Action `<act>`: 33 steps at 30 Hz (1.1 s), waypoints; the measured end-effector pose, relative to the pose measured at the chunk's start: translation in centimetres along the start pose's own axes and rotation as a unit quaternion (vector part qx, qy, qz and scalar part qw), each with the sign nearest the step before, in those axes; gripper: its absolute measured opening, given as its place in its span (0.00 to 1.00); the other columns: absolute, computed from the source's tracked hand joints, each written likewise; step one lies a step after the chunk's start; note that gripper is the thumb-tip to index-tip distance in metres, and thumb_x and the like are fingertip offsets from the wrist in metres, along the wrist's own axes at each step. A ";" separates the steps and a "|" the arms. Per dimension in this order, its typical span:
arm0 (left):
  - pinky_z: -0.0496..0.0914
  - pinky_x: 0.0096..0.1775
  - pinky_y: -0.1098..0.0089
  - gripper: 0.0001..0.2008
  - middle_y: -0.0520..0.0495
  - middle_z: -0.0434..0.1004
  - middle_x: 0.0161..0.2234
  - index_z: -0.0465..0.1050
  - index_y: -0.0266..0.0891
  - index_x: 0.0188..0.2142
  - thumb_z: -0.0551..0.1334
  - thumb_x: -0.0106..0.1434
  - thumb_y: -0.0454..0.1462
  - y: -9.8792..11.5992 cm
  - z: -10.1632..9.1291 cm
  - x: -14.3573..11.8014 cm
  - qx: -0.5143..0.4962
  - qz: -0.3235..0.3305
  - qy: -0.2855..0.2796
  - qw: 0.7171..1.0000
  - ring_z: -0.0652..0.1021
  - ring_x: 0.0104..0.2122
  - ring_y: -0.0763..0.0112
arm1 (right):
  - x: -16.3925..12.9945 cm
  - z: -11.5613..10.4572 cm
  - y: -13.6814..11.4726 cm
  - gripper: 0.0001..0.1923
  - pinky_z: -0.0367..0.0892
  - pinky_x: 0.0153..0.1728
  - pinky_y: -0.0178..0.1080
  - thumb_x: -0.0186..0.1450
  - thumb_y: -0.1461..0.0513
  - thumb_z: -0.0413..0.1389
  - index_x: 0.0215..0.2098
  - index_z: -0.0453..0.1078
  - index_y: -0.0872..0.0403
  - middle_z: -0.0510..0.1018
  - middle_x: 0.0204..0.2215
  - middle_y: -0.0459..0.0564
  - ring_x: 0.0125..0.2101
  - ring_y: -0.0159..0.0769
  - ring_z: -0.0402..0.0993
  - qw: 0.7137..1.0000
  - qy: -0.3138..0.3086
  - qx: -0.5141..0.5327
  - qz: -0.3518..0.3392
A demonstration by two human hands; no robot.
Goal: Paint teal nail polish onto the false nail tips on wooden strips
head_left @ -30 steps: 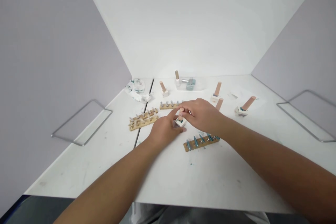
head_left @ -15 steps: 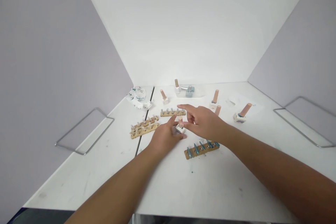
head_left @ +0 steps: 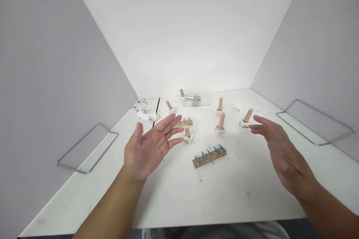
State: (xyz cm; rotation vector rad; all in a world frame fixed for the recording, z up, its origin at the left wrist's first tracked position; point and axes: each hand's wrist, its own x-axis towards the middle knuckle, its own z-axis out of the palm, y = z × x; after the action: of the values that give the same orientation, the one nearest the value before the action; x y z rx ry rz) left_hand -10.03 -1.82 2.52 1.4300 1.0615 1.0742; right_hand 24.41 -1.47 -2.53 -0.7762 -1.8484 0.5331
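My left hand [head_left: 153, 147] is open, palm turned up and fingers spread, holding nothing. Just beyond its fingertips a nail polish bottle [head_left: 187, 137] with a peach cap stands upright. My right hand [head_left: 280, 151], also open and raised, has nothing in it; nearest to it is another peach-capped polish bottle [head_left: 246, 119]. Between the hands lies a wooden strip [head_left: 209, 158] bearing several false nails painted shiny teal. Partly behind my left fingers is a second wooden strip [head_left: 185, 123] with clear nail tips on metal stands. The other strips at left are hidden by my left hand.
More polish bottles [head_left: 220, 124] stand toward the back. A clear tray [head_left: 200, 101] holds a bottle and teal items against the back wall. Crumpled stained tissue [head_left: 144, 108] lies at back left. Wire handles [head_left: 89, 147] stick out at both sides.
Both hands have drawn away from the white polish bottle and moved apart, the left toward me and the right outward. The left has turned palm up. The view has shifted slightly.
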 end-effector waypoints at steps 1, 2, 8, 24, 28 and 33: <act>0.69 0.57 0.51 0.49 0.43 0.59 0.68 0.61 0.43 0.65 0.29 0.61 0.67 0.4 0.0 -0.2 -0.094 0.011 -0.028 0.995 0.67 0.63 0.48 | -0.6 0.0 0.5 0.32 0.57 0.63 0.57 0.71 0.46 0.45 0.71 0.51 0.43 0.54 0.70 0.50 0.62 0.54 0.60 1.000 0.003 -0.010 0.007; 0.67 0.60 0.51 0.50 0.43 0.58 0.69 0.63 0.42 0.65 0.28 0.61 0.66 0.6 0.0 -0.4 -0.184 0.017 -0.051 0.982 0.63 0.66 0.48 | -0.9 0.0 0.9 0.31 0.57 0.63 0.57 0.72 0.47 0.44 0.71 0.51 0.43 0.53 0.71 0.50 0.63 0.54 0.58 1.000 -0.008 -0.019 0.008; 0.62 0.64 0.49 0.49 0.43 0.53 0.71 0.63 0.39 0.64 0.32 0.62 0.67 0.5 -1.8 -1.8 -0.283 0.037 -0.030 0.958 0.54 0.69 0.46 | -1.2 0.1 2.6 0.33 0.52 0.67 0.58 0.71 0.52 0.47 0.72 0.49 0.48 0.52 0.71 0.53 0.68 0.57 0.50 0.997 -0.041 -0.036 -0.049; 0.76 0.49 0.55 0.17 0.41 0.73 0.53 0.69 0.37 0.54 0.61 0.69 0.42 -3.9 -14.7 10.5 0.545 -0.169 0.005 0.821 0.77 0.49 0.60 | -3.4 -0.6 3.2 0.34 0.66 0.60 0.59 0.68 0.60 0.48 0.71 0.50 0.43 0.56 0.69 0.53 0.65 0.59 0.60 0.993 -0.056 -0.095 -0.038; 0.76 0.49 0.55 0.16 0.41 0.73 0.53 0.70 0.38 0.54 0.61 0.69 0.42 -4.3 -15.0 10.8 0.605 -0.168 -0.030 0.778 0.77 0.49 0.61 | -4.4 -0.8 3.6 0.35 0.74 0.53 0.59 0.65 0.57 0.52 0.70 0.54 0.38 0.60 0.68 0.51 0.63 0.63 0.63 0.990 -0.071 -0.119 0.002; 0.76 0.49 0.56 0.16 0.41 0.73 0.53 0.70 0.39 0.53 0.60 0.70 0.42 -4.9 -15.2 10.9 0.645 -0.164 -0.038 0.745 0.77 0.49 0.61 | -4.7 -0.6 3.4 0.38 0.80 0.43 0.56 0.60 0.56 0.57 0.67 0.56 0.31 0.62 0.68 0.47 0.60 0.65 0.68 0.987 -0.086 -0.131 0.040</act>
State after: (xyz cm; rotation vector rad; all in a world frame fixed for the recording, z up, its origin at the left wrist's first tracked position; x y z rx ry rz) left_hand -22.81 12.46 -0.08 2.1288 2.0686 -0.1710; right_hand 27.17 -2.54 -7.58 -1.0093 -2.0818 0.4213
